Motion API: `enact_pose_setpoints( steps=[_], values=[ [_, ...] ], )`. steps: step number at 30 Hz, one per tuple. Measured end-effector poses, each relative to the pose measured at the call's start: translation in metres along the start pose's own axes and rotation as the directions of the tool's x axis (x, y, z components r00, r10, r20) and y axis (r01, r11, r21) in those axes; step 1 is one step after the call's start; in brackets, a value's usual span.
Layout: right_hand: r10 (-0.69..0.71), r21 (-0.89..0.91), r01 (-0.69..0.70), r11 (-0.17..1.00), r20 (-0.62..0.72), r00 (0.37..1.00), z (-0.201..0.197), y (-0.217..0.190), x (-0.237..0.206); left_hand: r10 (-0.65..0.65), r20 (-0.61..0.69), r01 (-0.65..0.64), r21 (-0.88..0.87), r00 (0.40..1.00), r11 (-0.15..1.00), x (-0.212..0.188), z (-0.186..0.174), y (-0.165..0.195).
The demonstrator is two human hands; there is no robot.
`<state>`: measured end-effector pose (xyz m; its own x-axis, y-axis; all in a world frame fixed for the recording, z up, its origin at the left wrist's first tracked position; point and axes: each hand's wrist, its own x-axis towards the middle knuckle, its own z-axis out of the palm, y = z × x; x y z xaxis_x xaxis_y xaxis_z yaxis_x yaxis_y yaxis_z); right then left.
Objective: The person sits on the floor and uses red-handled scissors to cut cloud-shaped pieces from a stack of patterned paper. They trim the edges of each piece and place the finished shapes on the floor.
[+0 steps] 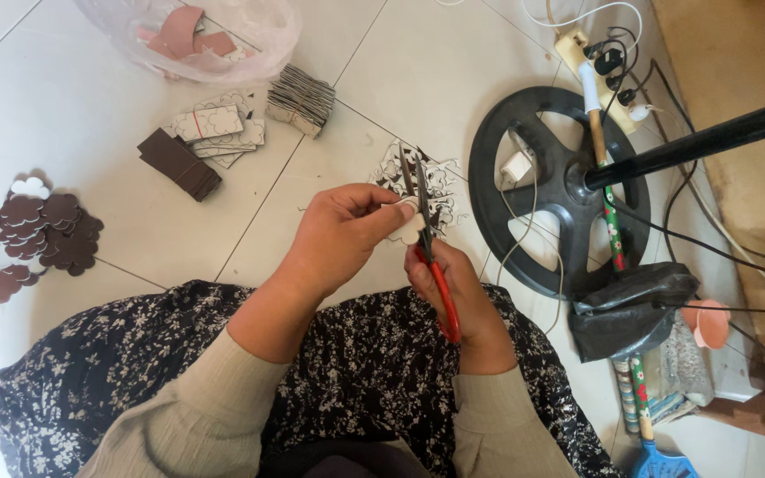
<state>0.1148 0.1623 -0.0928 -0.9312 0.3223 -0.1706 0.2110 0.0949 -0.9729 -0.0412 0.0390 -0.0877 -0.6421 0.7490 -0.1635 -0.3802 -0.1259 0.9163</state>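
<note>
- Our right hand (453,283) grips red-handled scissors (431,257), blades up.
- Our left hand (343,230) pinches a white flower cutout (409,226) against the blades, over our lap.
- Beyond lie scraps (427,181) on the tiled floor (73,106).
- Brown flowers (42,235) pile left; card stacks (214,133) and a bag (205,31) lie ahead.
- A fan base (560,190) stands right.

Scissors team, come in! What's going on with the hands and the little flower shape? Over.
Left hand pinches white flower cutout. Right hand grips red-handled scissors, blades open at cutout's edge. Nothing in the way; paper scraps on floor beyond.
</note>
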Motion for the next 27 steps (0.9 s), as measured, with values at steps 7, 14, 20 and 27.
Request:
enact_pose_setpoints(
  steps=[7,14,20,27],
  values=[
    [0.018,-0.004,-0.018,1.000,0.018,1.000,-0.004,0.002,0.000,-0.012,0.032,0.011,0.011,0.999,1.000,0.001,-0.004,0.002],
    [0.028,-0.050,-0.025,0.998,0.064,0.998,-0.005,0.002,0.001,-0.003,0.055,-0.007,0.174,0.998,0.985,0.001,-0.013,0.009],
    [0.023,-0.081,-0.018,0.997,0.069,0.997,-0.006,0.005,0.001,-0.030,0.048,0.021,0.181,0.998,0.983,0.002,-0.017,0.008],
    [0.005,-0.102,-0.008,0.995,-0.023,1.000,-0.004,0.012,0.003,0.001,0.117,0.005,-0.059,0.993,0.998,0.006,-0.009,-0.003]
  ],
)
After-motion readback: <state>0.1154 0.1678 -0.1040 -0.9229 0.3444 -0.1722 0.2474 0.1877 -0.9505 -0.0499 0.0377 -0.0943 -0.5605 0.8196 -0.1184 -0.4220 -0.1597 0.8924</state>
